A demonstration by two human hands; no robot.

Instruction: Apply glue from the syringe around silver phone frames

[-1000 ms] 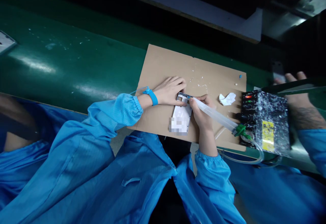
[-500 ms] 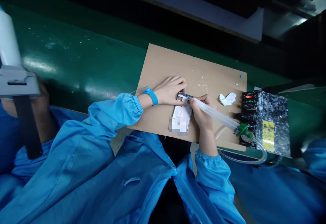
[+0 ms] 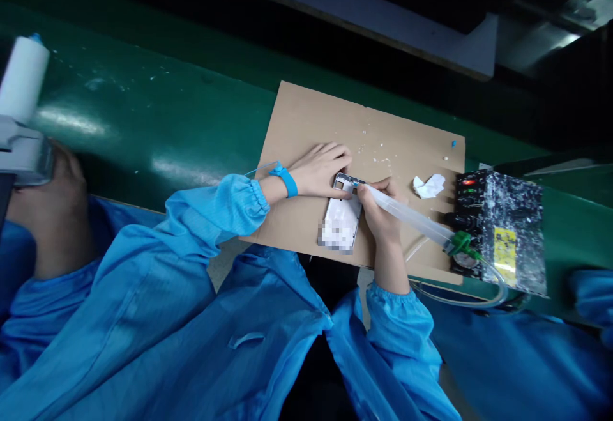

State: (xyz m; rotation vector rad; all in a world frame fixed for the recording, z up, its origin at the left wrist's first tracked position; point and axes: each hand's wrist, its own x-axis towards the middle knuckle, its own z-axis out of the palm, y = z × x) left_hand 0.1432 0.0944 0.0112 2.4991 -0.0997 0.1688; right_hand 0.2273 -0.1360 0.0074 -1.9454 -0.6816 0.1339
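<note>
A silver phone frame [image 3: 341,215] lies on a brown cardboard sheet [image 3: 311,121]. My left hand [image 3: 320,169], with a blue wrist strap [image 3: 286,180], lies flat with its fingers stretched out, touching the frame's top left corner. My right hand [image 3: 380,215] is closed round a clear glue syringe [image 3: 414,223], whose tip rests at the frame's top edge. A green fitting [image 3: 460,243] joins the syringe to a clear hose [image 3: 479,293].
A glue-spattered black controller box [image 3: 507,229] stands right of the cardboard, a crumpled white tissue [image 3: 429,186] beside it. The green conveyor belt [image 3: 143,121] runs across. A co-worker's hand [image 3: 52,210] at left holds a white cartridge tool [image 3: 19,108]. Another blue sleeve [image 3: 591,293] shows at right.
My hands have barely moved. The co-worker's hand at right has withdrawn from behind the box. At left, a co-worker's hand with a white cartridge tool has come into view and tilted.
</note>
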